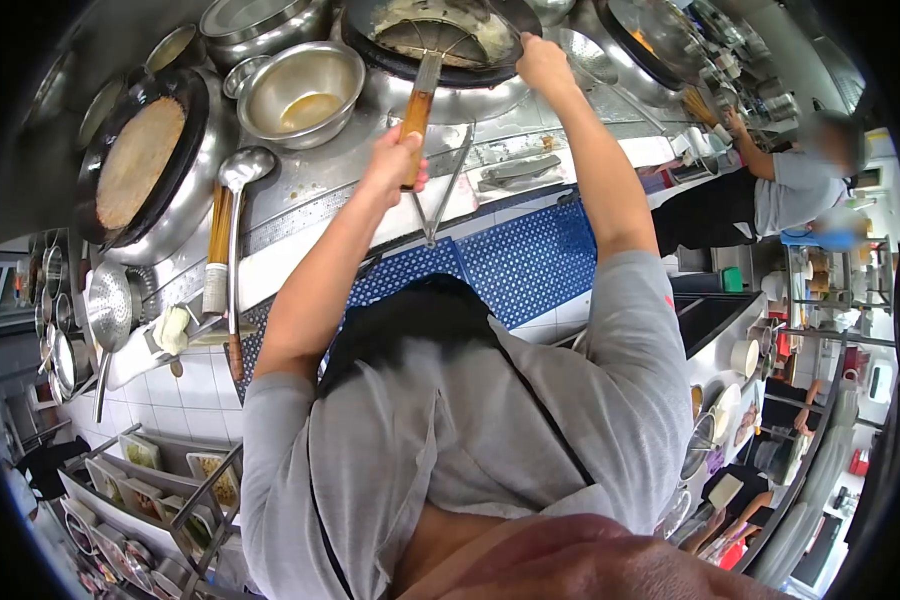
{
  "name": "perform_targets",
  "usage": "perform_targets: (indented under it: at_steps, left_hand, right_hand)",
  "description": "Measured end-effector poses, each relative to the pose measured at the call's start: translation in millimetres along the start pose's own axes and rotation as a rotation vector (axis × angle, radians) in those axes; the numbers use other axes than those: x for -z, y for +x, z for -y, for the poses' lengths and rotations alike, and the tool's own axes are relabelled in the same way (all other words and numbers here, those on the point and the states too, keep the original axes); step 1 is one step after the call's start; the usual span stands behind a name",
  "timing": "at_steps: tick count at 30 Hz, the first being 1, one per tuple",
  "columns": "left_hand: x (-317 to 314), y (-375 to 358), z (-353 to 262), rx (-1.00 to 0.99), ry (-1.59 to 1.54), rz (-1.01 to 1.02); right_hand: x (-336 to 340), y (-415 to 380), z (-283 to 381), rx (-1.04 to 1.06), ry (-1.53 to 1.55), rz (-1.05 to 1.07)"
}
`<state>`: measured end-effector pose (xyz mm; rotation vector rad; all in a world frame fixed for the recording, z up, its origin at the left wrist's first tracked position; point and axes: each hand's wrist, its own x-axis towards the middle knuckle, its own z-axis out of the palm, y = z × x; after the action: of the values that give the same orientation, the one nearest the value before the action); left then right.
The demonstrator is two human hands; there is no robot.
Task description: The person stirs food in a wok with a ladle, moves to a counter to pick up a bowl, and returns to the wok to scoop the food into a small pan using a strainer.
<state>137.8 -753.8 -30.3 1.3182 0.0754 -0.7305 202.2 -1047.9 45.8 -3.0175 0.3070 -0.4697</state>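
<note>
My left hand [398, 160] is closed around the wooden handle of a wire skimmer [423, 95]. The skimmer's wire head reaches into a dark wok [365, 45] at the top of the view, where pale residue coats the inside. At the wok's right edge my right hand [547, 65] has its fingers closed on the rim; the exact grip is partly hidden. Left of the wok stands a steel bowl [345, 90] with a little yellowish liquid at its bottom.
A second wok [192, 150] at the left holds a brown flat round. Near it lie a ladle [236, 210], a bamboo brush [216, 260] and a perforated skimmer [110, 300]. A co-worker [800, 175] stands at the right. Blue matting [530, 255] covers the floor.
</note>
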Motion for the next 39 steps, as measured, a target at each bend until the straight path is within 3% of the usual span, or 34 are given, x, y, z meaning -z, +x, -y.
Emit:
perform_targets:
  at_steps: [5,12,19,25,28,29,32,33,39]
  left_hand:
    - [-39.0,-9.6,3.0,0.003,-0.059,-0.022]
    - [-71.2,7.9,29.6,0.008,-0.117,-0.023]
    - [-9.6,-4.7,-9.9,-0.008,0.047,-0.054]
    - [60.1,-20.6,-75.0,0.0,0.283,-0.1]
    - [67.5,-32.4,-100.2,0.006,0.368,-0.078]
    - [70.4,-34.3,-104.5,0.009,0.381,-0.079]
    - [71.8,-35.2,-107.2,-0.007,0.382,-0.07]
    - [70.1,-36.7,-107.2,-0.01,0.38,-0.074]
    - [58.2,-39.6,-91.8,0.01,0.331,-0.078]
  right_hand:
    - [32.3,10.5,21.9,0.042,0.022,-0.059]
    - [36.9,3.2,12.6,0.034,0.04,0.045]
    - [75.3,-21.5,-38.3,-0.029,0.051,-0.123]
    - [40.7,-27.3,-66.9,-0.244,0.059,-0.02]
    - [-3.6,-32.0,-75.3,-0.353,0.384,-0.006]
    - [-8.5,-32.2,-77.3,-0.474,0.639,0.205]
    - [-20.1,-23.4,-83.0,-0.728,1.251,0.389]
    - [-31.3,-12.9,-94.7,-0.711,1.31,0.463]
    - [-50.9,6.6,-99.4,-0.617,1.535,0.406]
